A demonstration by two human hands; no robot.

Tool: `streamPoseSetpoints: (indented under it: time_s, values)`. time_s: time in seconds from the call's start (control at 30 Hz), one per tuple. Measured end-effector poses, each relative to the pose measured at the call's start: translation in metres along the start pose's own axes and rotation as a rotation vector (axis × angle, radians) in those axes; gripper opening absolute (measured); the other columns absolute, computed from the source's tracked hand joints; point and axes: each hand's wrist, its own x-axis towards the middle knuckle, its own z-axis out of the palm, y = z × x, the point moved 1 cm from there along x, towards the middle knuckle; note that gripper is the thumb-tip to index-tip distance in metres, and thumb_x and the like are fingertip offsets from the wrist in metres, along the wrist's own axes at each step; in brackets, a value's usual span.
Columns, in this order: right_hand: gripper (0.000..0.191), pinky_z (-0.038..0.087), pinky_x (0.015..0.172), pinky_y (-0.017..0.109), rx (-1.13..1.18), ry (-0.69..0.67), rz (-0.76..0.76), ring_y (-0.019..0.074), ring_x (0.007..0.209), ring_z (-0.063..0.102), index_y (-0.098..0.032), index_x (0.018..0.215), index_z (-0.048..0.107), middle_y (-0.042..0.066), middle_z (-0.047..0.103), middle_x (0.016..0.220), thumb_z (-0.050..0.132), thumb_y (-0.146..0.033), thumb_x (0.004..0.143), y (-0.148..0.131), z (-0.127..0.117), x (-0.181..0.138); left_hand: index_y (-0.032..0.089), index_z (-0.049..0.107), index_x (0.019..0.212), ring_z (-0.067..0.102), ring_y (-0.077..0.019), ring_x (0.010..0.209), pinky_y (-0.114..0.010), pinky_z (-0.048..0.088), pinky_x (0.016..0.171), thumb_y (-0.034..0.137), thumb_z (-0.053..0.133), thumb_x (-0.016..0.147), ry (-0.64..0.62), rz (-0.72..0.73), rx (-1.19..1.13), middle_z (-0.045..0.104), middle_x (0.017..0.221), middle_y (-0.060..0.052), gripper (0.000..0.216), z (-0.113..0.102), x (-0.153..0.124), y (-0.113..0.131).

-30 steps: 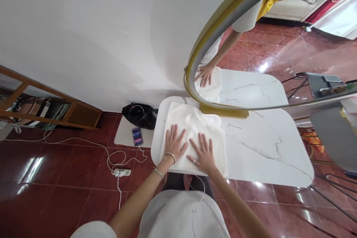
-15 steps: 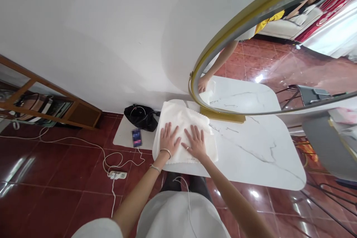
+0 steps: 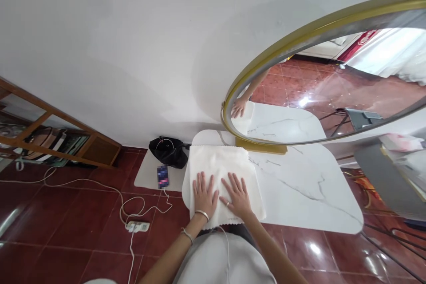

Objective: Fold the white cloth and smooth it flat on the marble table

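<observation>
A white cloth (image 3: 219,159) with a scalloped edge lies spread over the left end of the white marbled table (image 3: 306,186). Its near edge reaches past the table's front edge. My left hand (image 3: 204,195) rests palm down on the cloth's left part, fingers apart. On the right part of the same cloth, my right hand (image 3: 237,195) lies flat with its fingers spread and a ring on one finger. Neither hand grips anything.
A round gold-framed mirror (image 3: 319,84) stands on a gold base (image 3: 261,146) behind the cloth. Left of the table are a black bag (image 3: 169,151), a phone (image 3: 163,176), a power strip (image 3: 137,226) and a wooden shelf (image 3: 96,146). A grey chair (image 3: 382,177) is at right.
Both hands have slid toward me with the cloth under them. The cloth lies flatter, and its near edge now passes the table's front edge. The view has shifted slightly.
</observation>
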Motion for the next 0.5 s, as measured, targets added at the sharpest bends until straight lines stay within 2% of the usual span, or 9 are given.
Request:
streamPoseSetpoints:
  time_s: [0.13,0.23,0.3,0.37,0.43,0.5]
  values:
    - [0.064,0.02,0.116,0.054,-0.029,0.026,0.078,0.03,0.146,0.022,-0.028,0.151,0.031,0.01,0.023,0.159,0.046,-0.054,0.094,0.03,-0.007,-0.026,0.025,0.032,0.15,0.014,-0.0334,0.148,-0.056,0.022,0.116,0.031,0.051,0.09,-0.012,0.093,-0.02,0.016,0.161,-0.012,0.064,0.014,0.001,0.034]
    - [0.063,0.024,0.115,0.053,-0.011,0.013,0.115,0.0295,0.145,0.026,-0.029,0.15,0.033,0.008,0.028,0.158,0.047,-0.054,0.094,0.047,-0.014,-0.046,0.026,0.04,0.147,0.023,-0.0334,0.146,-0.055,0.027,0.113,0.031,0.052,0.089,-0.037,0.117,-0.066,0.024,0.159,-0.014,0.059,0.018,0.002,0.053]
    - [0.061,0.028,0.114,0.051,0.026,-0.02,0.119,0.0281,0.143,0.03,-0.031,0.149,0.035,0.006,0.031,0.157,0.047,-0.055,0.094,0.052,-0.018,-0.057,0.024,0.047,0.142,0.03,-0.0345,0.143,-0.055,0.033,0.108,0.031,0.053,0.088,-0.031,0.024,-0.096,0.029,0.157,-0.017,0.055,0.013,0.013,0.055]
    - [0.058,0.032,0.113,0.049,0.069,-0.061,0.125,0.0265,0.142,0.033,-0.033,0.147,0.038,0.004,0.034,0.155,0.046,-0.055,0.094,0.054,-0.022,-0.064,0.019,0.049,0.139,0.035,-0.0367,0.139,-0.056,0.036,0.104,0.032,0.053,0.087,-0.026,-0.164,-0.12,0.031,0.155,-0.02,0.054,0.003,0.036,0.05]
    - [0.055,0.034,0.112,0.049,0.111,-0.095,0.137,0.0261,0.141,0.035,-0.036,0.145,0.041,0.003,0.036,0.154,0.047,-0.054,0.094,0.055,-0.025,-0.067,0.016,0.047,0.14,0.042,-0.0366,0.134,-0.055,0.04,0.101,0.034,0.052,0.087,-0.082,-0.362,-0.159,0.037,0.15,-0.023,0.056,-0.009,0.067,0.039]
    - [0.054,0.035,0.111,0.05,0.15,-0.129,0.147,0.0268,0.141,0.036,-0.037,0.144,0.043,0.002,0.036,0.154,0.05,-0.054,0.093,0.054,-0.025,-0.067,0.014,0.046,0.138,0.054,-0.0343,0.122,-0.051,0.046,0.094,0.035,0.053,0.087,-0.167,-0.471,-0.202,0.051,0.138,-0.023,0.056,-0.02,0.1,0.027]
